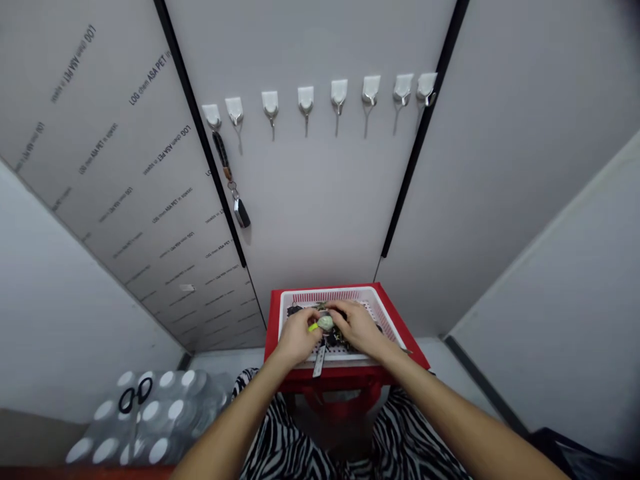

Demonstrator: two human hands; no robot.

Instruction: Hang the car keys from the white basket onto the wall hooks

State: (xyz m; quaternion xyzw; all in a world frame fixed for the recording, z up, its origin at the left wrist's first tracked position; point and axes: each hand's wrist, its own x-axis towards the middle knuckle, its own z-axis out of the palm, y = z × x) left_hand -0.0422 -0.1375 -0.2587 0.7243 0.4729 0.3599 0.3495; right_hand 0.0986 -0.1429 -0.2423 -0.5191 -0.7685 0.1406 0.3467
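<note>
A white plastic basket (394,318) sits in front of me on a red stool-like stand (273,320). Small dark items and key-like pieces lie jumbled inside it. Over the basket, my left hand (299,335) is closed, its fingertips pinching a pale green, rounded pendant (325,323) with a yellow strip (313,327). My right hand (357,328) curls in from the other side, fingers bent beside the pendant; what lies in its grip is hidden. A flat, light strip with markings (319,361) pokes out over the basket's near rim, below my left hand.
Several white hooks (305,99) line the wall panel ahead. From the leftmost hangs a key fob (241,213) on a dark braided strap (221,150). At lower left, black-handled scissors (127,401) lie on wrapped bottles (176,409) with white caps. Walls stand close on both sides.
</note>
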